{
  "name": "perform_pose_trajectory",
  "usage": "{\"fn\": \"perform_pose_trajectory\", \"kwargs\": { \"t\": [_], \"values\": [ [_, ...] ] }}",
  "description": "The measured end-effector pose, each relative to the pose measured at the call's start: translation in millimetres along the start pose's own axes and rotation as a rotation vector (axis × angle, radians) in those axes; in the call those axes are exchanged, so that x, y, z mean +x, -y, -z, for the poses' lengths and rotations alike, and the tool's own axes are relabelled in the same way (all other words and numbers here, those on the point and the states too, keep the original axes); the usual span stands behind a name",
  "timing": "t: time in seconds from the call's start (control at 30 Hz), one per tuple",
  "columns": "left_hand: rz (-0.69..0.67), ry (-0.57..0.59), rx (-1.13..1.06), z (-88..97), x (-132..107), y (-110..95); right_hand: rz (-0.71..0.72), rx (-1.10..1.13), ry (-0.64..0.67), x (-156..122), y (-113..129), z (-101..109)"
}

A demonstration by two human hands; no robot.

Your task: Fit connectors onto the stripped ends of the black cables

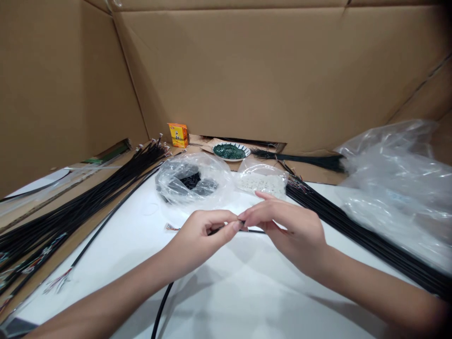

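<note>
My left hand (212, 230) is closed in a pinch, thumb and forefinger pressed on a black cable whose dark sheath shows inside its curl. My right hand (289, 226) meets it, the fingertips pinching a small dark piece at the same spot; whether that is the cable itself or a separate part I cannot tell. Left of my left hand, a wire end (172, 227) with thin coloured strands and a pale tip rests on the white tabletop (226, 301). Below that hand, a black cable length (162, 308) runs toward me.
Black cable bundles lie at left (88, 197) and right (353, 230). Behind my hands sit a bag of black parts (192, 181), a bag of white connectors (261, 181), a plate with a green substance (231, 151) and a yellow-orange box (178, 135). Clear plastic bags (399, 188) lie right; cardboard walls (229, 66) surround everything.
</note>
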State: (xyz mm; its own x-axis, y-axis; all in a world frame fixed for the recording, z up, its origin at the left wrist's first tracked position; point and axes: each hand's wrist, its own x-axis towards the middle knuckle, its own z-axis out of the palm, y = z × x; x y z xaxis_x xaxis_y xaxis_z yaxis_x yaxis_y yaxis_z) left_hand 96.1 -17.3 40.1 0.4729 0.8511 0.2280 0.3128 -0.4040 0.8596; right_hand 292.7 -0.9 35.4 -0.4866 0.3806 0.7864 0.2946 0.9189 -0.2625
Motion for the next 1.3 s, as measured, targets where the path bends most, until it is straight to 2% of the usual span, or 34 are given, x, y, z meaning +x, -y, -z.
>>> {"fn": "perform_pose_trajectory", "kwargs": {
  "t": [0.07,0.13,0.27,0.4,0.57,0.73,0.87,1.07,1.23,1.3],
  "values": [
    [0.031,0.014,-0.076,0.1,0,1,0.085,-0.094,0.041,-2,-2,0],
    [0.045,0.028,-0.144,0.1,-1,3,0.101,-0.142,0.043,-3,-2,0],
    [0.047,0.025,-0.168,0.5,-3,5,0.015,-0.108,-0.008,0,-1,-3],
    [0.091,0.031,-0.125,-0.6,-5,5,-0.054,-0.074,0.03,2,0,-6],
    [0.155,0.091,-0.318,-5.2,-4,11,0.036,-0.172,0.054,-1,1,-10],
    [0.229,0.182,-0.515,-9.5,-3,20,-0.007,-0.108,0.095,-4,0,-16],
    [0.201,0.156,-0.485,-11.1,-2,19,0.002,-0.116,0.097,-6,-4,-22],
    [0.239,0.123,-0.494,-11.2,-3,16,0.086,-0.342,0.102,-9,-11,-24],
    [0.422,0.236,-0.367,3.3,-5,7,0.123,-0.389,0.125,-9,-12,-22],
    [0.409,0.26,-0.228,13.5,-7,1,0.091,-0.373,0.121,-8,-12,-22]
  ]
}}
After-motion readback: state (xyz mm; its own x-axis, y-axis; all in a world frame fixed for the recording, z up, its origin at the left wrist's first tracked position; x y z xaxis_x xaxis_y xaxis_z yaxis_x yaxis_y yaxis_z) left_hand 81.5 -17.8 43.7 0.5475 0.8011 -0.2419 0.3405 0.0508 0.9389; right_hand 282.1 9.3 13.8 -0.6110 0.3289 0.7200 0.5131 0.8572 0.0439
